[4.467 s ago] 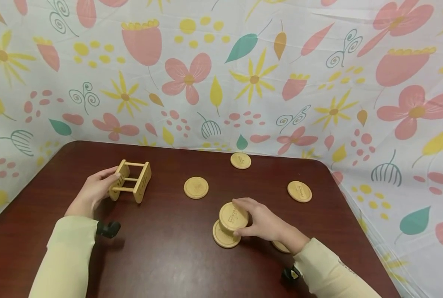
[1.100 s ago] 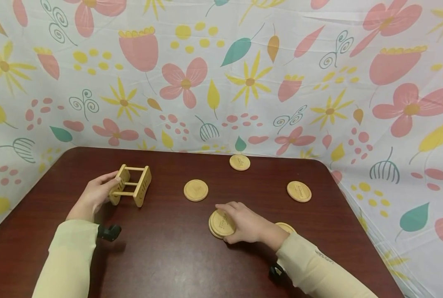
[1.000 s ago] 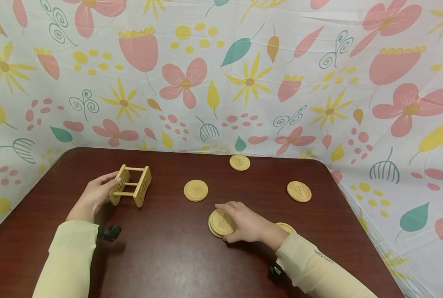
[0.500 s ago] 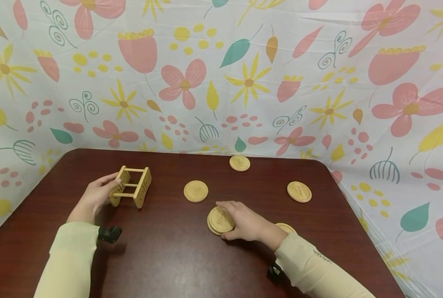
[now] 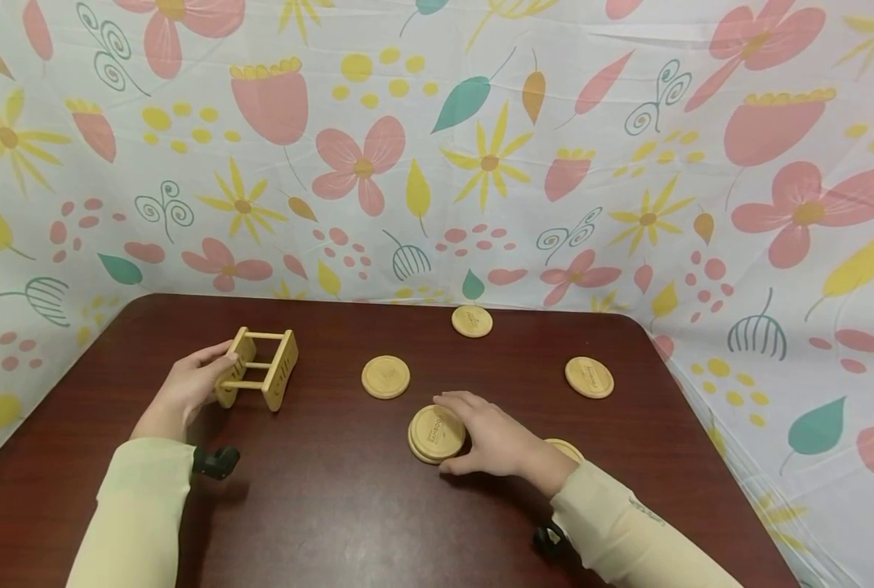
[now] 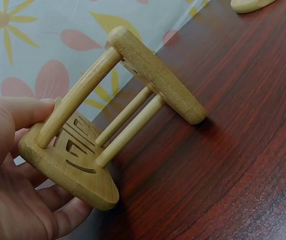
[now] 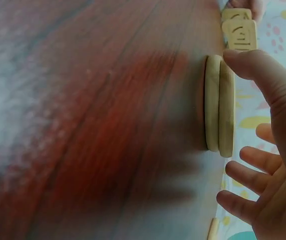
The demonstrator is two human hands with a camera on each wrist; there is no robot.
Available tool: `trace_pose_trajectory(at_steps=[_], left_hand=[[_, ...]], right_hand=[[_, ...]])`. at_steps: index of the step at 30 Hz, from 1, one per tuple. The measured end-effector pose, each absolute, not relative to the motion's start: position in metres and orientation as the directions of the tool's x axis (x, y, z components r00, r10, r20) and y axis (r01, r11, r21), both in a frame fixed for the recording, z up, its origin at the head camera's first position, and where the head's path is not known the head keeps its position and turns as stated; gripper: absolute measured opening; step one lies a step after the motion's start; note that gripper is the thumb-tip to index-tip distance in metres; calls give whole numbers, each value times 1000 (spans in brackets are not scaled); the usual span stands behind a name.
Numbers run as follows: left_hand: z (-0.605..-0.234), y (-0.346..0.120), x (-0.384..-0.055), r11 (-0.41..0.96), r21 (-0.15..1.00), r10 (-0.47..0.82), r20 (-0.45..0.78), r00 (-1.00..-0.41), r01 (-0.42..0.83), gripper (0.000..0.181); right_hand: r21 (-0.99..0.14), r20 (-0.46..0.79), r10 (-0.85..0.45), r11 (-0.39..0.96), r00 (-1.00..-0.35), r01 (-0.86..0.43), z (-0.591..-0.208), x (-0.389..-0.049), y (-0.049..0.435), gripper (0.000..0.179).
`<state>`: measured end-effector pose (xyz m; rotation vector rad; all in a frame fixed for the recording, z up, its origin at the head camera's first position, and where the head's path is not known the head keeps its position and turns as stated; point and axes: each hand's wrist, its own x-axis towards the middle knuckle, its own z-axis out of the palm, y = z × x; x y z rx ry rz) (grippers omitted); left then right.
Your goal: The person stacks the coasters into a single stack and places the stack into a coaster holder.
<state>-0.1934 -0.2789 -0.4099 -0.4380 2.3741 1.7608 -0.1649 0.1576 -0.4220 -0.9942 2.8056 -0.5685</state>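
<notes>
My left hand grips one side panel of a bamboo coaster holder at the table's left; in the left wrist view the thumb lies on the inside of the slotted panel, fingers behind. Two round bamboo coasters lie stacked flat near the middle, the upper one slightly offset and marked with lettering. Right beside them is my right hand, thumb and fingers spread. In the right wrist view the thumb tip is at the upper coaster's edge, while the other fingers stand apart from it.
Single coasters lie on the dark wooden table: one left of the stack, one at the back edge, one at the right. Another coaster is partly hidden behind the right forearm. A flowered cloth hangs behind.
The right hand lowered a coaster onto the one beneath, and the stack shifted slightly left and back. Its fingers have now loosened away from the stack. The left hand stays on the holder.
</notes>
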Motion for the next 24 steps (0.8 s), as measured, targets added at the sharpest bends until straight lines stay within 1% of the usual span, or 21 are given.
trace_pose_trajectory(at_steps=[6,16,24], left_hand=[[-411,-281,-193,277,907,-138,-290,-947,-318,66],[-410,-282,-194,281,910,-126,-280,-952,-305,68],[-408,-281,-194,275,905,-118,-303,-945,-325,69]], right_hand=[[-409,12,-608,721,-794,-559,-422,-163,162,91],[-409,19,-614,715,-789,-567,-423,-163,163,80],[-417,13,-615,714,-789,-563,-422,-161,163,77]])
